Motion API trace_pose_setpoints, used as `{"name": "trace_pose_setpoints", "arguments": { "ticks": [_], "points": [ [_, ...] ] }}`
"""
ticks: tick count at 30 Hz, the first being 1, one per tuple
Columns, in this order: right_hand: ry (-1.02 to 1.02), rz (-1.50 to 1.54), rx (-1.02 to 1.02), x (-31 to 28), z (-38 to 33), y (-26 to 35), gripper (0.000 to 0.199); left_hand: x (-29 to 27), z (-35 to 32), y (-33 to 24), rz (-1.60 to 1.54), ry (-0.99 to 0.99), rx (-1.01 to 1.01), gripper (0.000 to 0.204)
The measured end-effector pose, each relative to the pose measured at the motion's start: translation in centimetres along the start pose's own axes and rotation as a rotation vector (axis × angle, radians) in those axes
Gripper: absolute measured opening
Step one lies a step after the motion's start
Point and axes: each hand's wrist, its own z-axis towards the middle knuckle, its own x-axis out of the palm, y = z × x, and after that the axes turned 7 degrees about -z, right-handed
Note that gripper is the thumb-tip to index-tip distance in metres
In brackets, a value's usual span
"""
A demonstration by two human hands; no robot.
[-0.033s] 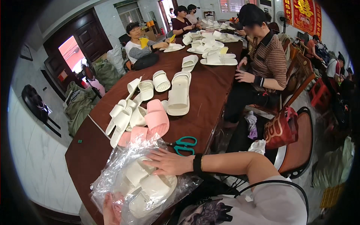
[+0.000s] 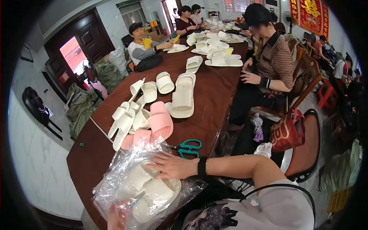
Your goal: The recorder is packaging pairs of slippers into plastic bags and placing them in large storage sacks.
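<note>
A pair of cream slide slippers (image 2: 160, 193) lies inside a clear plastic bag (image 2: 105, 184) at the table's near end. Over the upper part of the bag my right hand (image 2: 170, 165) rests with its fingers stretched out, pressing on the film above the slippers. My left hand (image 2: 116, 217) is at the bag's lower left edge, closed on the plastic; its fingers show only partly through the film. Pink slippers (image 2: 160, 122) lie just beyond the bag. Teal-handled scissors (image 2: 188, 148) lie beyond my right hand, with the blades partly hidden by the bag.
More cream slippers (image 2: 124, 118) are spread along the brown-covered table (image 2: 207, 103). A co-worker (image 2: 268, 57) sits along the right side; another (image 2: 142, 46) handles yellow sheets on the left. A chair (image 2: 303, 149) with a red bag (image 2: 287, 130) stands at right.
My left hand and the bag edge beside it have shifted very slightly. My right hand stays in place.
</note>
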Motion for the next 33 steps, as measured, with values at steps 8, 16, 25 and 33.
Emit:
{"name": "trace_pose_setpoints", "arguments": {
  "ticks": [8,16,25,33],
  "points": [
    [0.192,0.036,0.039,-0.2,0.4,-0.2,0.059,14.4,0.9,-4.8,1.193,0.458,0.372,0.063],
    [0.203,0.047,0.054,-0.7,0.3,-0.3,0.057,16.3,4.4,-2.5,1.328,0.326,0.741,0.069],
    [0.099,0.044,0.057,-3.1,0.2,1.2,0.053,16.6,5.4,0.4,1.134,-0.036,0.562,0.071],
    [0.158,-0.032,0.052,-2.1,-2.5,0.1,0.051,10.7,6.6,1.9,1.504,0.108,0.519,0.074]
  ]
}}
